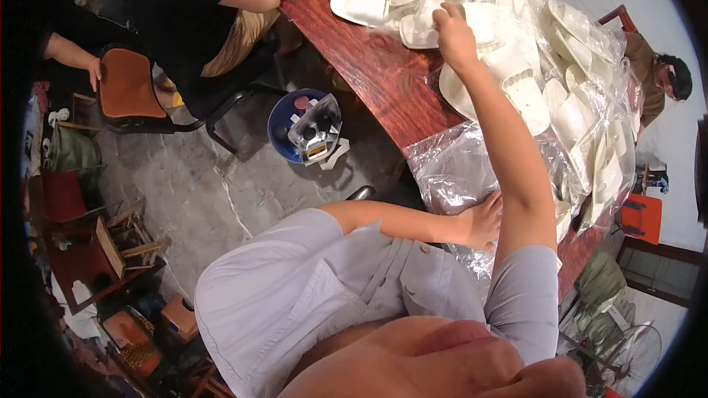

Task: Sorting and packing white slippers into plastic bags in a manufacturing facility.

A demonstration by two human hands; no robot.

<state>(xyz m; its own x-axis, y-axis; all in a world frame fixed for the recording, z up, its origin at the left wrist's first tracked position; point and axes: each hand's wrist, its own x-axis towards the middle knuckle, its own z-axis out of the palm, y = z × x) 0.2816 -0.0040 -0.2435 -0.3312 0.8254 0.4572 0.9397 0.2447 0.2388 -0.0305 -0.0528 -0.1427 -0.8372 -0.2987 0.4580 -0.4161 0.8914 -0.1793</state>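
Note:
White slippers [527,99] lie in a large heap on the red-brown table [354,51], many of them in or under clear plastic. My right hand [453,33] reaches far over the heap, its fingers closed on a white slipper [420,32] near the heap's left side. Beside that one, another white slipper [361,6] lies close to the table edge. At the near end of the table, my left hand [483,222] is closed on a crumpled clear plastic bag [450,169]; its fingertips are partly hidden.
A blue bucket [276,121] with odds and ends stands on the floor left of the table. One person in black [177,22] sits at the far left, near a brown chair [133,85]. Another person [653,81] is beyond the heap at right. A fan [634,354] stands lower right.

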